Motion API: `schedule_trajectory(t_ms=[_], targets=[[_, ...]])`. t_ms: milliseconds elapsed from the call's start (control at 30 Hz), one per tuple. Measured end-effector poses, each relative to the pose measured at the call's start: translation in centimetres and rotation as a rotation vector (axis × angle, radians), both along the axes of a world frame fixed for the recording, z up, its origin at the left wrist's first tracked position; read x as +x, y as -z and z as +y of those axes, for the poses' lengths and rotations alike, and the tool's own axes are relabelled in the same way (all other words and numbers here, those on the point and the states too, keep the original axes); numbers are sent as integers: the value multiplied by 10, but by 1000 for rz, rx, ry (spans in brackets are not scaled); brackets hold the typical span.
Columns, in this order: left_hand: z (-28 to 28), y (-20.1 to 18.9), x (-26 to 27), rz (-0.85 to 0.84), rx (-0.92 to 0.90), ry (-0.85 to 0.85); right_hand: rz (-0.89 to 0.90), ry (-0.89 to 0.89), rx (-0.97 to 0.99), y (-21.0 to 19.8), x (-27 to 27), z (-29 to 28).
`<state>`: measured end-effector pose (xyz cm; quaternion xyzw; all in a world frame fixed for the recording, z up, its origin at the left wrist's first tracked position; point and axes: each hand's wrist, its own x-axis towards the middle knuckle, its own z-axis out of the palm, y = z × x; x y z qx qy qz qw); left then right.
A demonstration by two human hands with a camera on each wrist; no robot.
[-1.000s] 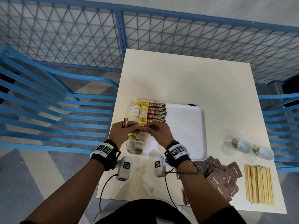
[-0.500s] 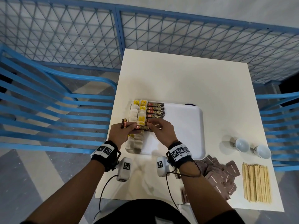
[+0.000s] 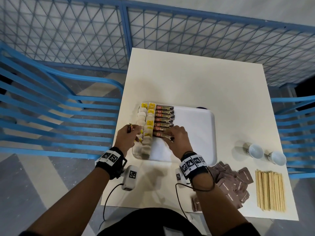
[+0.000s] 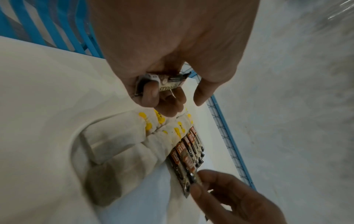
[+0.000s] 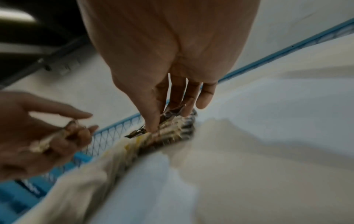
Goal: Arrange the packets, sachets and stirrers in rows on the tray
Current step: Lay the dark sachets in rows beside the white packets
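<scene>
White tray (image 3: 196,133) on table: right hand (image 3: 177,138) pinches a coffee stick (image 3: 162,135); left hand (image 3: 127,137) grips spare sticks (image 4: 168,83).

My left hand (image 4: 172,50) curls around spare coffee sachets (image 4: 168,82) above the white tray (image 4: 149,201); my right hand (image 4: 235,198) pinches the nearest sachet (image 4: 179,169) of the tray's row.

2 white cups (image 3: 265,153) on the table (image 3: 196,79) — blue fence (image 3: 124,28) behind.
</scene>
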<state>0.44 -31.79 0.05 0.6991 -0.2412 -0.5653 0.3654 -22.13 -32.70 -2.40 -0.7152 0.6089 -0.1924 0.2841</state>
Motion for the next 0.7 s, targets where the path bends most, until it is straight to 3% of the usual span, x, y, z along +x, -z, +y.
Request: schedule_trajectory(t_ms=[267, 700], targets=[[2, 7, 3, 149, 74, -77, 231, 10, -21, 18, 8, 20], [1, 9, 6, 68, 60, -12, 220, 35, -16, 17, 19, 14]])
